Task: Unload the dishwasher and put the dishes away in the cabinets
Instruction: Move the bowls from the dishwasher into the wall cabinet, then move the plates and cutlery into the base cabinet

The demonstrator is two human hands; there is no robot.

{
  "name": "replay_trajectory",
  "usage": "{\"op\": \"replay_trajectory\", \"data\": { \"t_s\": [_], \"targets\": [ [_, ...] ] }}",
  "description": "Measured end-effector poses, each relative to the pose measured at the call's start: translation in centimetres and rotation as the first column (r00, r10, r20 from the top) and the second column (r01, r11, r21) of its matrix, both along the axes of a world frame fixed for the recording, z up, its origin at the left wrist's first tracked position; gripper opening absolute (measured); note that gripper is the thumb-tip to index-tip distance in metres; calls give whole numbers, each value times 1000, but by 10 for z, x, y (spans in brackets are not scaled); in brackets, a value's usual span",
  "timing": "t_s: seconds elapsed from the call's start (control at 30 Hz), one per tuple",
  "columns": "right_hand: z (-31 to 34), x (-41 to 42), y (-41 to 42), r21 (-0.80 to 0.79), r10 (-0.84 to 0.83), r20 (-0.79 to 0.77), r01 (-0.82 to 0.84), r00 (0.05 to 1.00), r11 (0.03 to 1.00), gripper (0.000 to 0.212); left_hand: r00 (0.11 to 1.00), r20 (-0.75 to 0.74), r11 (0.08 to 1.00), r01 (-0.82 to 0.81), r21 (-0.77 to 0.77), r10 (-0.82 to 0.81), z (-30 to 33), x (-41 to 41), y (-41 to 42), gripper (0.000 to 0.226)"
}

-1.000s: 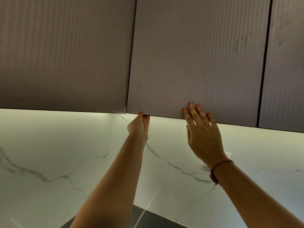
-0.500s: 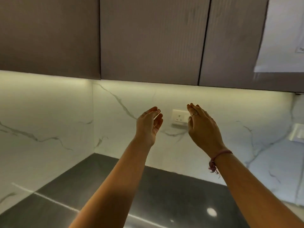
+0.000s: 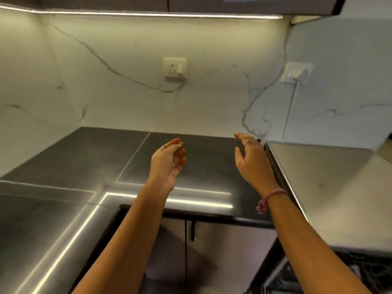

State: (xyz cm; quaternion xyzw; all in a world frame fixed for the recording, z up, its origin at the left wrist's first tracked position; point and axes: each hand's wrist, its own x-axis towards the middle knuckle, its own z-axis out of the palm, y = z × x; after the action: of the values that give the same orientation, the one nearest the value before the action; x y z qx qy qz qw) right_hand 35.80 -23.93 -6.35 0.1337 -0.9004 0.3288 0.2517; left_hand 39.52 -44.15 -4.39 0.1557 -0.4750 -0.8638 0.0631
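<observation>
— Over the dark countertop (image 3: 191, 158) both hands hang in mid-air, and neither one carries a thing. Left hand (image 3: 167, 164) has its fingers loosely curled, palm turned inward, holding nothing. Right hand (image 3: 253, 164) is relaxed too, fingers spread a little, also holding nothing.

— So where are the dishes?

— None in plain sight. Bottom right corner shows a dark rack (image 3: 347, 272) with wires, which I judge to be the dishwasher, though it is too blurred to say what sits inside. My guess: more unloading waits down there.

— And the cabinets?

— Upper cabinets (image 3: 191, 3) show only their undersides along the top, above the light strip. Whether the doors are open, I cannot tell.

— Room to move?

— Plenty across the counter, which stands bare beneath the hands. Watch the right side, though: a steel surface (image 3: 331, 187) juts up with a hard edge just beside the right wrist. The counter's front lip (image 3: 212, 217) runs under both forearms, lower doors (image 3: 212, 251) beneath it.
</observation>
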Motion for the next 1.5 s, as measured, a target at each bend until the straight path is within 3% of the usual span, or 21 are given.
{"op": "replay_trajectory", "data": {
  "t_s": [0.33, 0.67, 0.83, 1.17, 1.5],
  "targets": [
    [-74, 165, 50, -268, -164, 162, 203, 973, 942, 36, 976, 164, 987, 154, -54, -144, -66, 118, 31, 15],
    [-140, 325, 69, -355, -296, 417, 454, 859, 817, 33, 907, 324, 956, 293, -25, -270, -135, 250, 45, 17],
    [-159, 391, 87, -345, -302, 524, 523, 796, 779, 30, 866, 406, 949, 314, 14, -292, -153, 305, 62, 16],
    [-173, 491, 163, -413, -322, 614, 642, 720, 646, 29, 816, 432, 910, 412, 34, -385, -158, 374, 153, 15],
    [-205, 571, 284, -533, -160, 691, 646, 705, 546, 27, 758, 493, 895, 433, 110, -427, -187, 463, 304, 15]
  ]
}}
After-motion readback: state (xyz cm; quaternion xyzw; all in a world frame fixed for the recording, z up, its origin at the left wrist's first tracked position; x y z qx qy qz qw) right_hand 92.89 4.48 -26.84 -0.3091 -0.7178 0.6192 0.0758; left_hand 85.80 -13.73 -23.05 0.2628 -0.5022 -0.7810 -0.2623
